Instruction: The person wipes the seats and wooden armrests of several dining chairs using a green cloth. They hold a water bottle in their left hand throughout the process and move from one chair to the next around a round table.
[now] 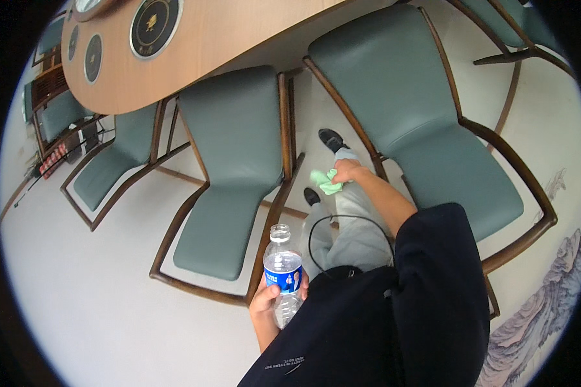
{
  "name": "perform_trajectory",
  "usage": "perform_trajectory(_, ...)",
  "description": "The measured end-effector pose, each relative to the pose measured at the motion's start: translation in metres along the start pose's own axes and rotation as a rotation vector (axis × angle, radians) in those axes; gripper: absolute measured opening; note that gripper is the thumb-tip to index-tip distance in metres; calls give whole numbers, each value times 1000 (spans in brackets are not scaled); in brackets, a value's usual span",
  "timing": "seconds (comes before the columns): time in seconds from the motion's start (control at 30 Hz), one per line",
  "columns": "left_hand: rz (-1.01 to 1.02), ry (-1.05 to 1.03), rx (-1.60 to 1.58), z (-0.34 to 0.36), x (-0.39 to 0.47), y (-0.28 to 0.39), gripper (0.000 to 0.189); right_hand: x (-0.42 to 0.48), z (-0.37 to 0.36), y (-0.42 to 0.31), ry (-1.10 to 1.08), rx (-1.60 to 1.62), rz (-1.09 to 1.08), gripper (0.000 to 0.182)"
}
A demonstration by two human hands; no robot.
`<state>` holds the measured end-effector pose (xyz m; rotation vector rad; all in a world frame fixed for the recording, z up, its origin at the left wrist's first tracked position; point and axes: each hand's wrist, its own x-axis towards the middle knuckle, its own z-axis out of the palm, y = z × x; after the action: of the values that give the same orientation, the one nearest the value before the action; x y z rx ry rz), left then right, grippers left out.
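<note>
A clear plastic bottle with a blue label [283, 273] stands nearly upright in my left hand [266, 299], its neck uncapped. The fingers wrap around its middle, close to my dark shirt. My right hand [347, 171] grips a crumpled light green cloth [326, 183], held out over my legs, between two green chairs. Part of the cloth hangs out past my fingers and looks slightly blurred. To the left of the bottle is a green padded chair with a wooden frame [218, 230]; another green chair [460, 164] is close to my right arm.
A wooden table [208, 36] with round dark inlaid plates [156, 23] curves across the top left. More green chairs [121, 159] stand along it. A black cord [336, 216] loops over my legs. Red-patterned items [54, 162] lie on the floor at far left.
</note>
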<state>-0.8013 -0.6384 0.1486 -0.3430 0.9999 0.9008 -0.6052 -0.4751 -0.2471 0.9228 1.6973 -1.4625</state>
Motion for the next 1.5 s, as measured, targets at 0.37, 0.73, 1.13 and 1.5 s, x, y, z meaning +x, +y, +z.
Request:
perform_trajectory(0.37,218,-197,207,4,-18,-8,89,-66,-140,-2,492,-50,130,45)
perform_trajectory(0.73,338,-356,196,-115,-51,-29,82,-289,-150,-33,346,-703,245,46)
perform_trajectory(1.13,352,-162,-55,-148,-24,-111,72,-230,-82,12,50,-211,189,84)
perform_trajectory(1.5,275,40,-138,-50,24,-175,78,-16,-66,103,-134,-188,197,87)
